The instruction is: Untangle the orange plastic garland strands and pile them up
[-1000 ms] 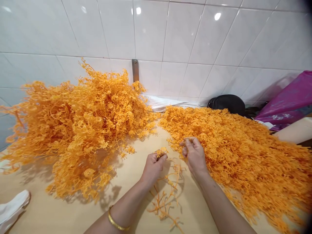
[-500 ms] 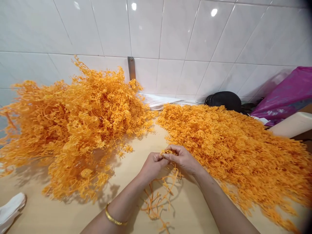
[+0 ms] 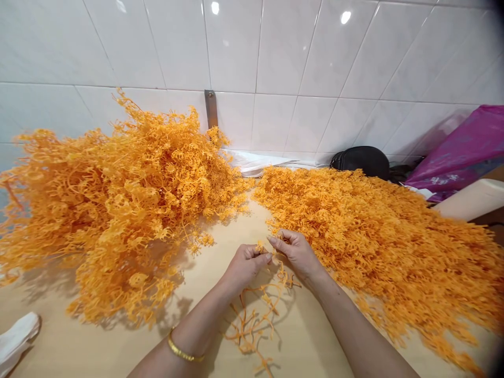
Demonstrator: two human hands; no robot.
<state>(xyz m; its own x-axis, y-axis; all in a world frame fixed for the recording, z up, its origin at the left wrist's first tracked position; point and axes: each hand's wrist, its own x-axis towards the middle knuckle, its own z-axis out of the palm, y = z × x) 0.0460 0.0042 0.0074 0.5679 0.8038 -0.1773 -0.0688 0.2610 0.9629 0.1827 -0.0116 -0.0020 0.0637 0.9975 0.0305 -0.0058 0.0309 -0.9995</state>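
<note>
My left hand [image 3: 244, 265] is closed in a pinch on an orange plastic sprue branch [image 3: 255, 310] that trails down over the tan table [image 3: 98, 346]. A small orange piece [image 3: 260, 247] sticks up from its fingertips. My right hand [image 3: 296, 253] is just to the right, thumb and fingers pinched together near that piece, at the edge of the flat heap of small orange parts [image 3: 378, 231]. A tall tangled pile of orange sprues [image 3: 106, 199] lies to the left.
A white tiled wall [image 3: 275, 63] backs the table. A black bag [image 3: 360, 160] and a purple plastic bag [image 3: 460, 157] sit at the back right. A white cloth [image 3: 16, 338] lies at the lower left. A metal bracket [image 3: 210, 107] is on the wall.
My right hand came from the parts heap to meet the left hand at the branch, then drew slightly apart to the right. The left hand stayed pinched on the branch.
</note>
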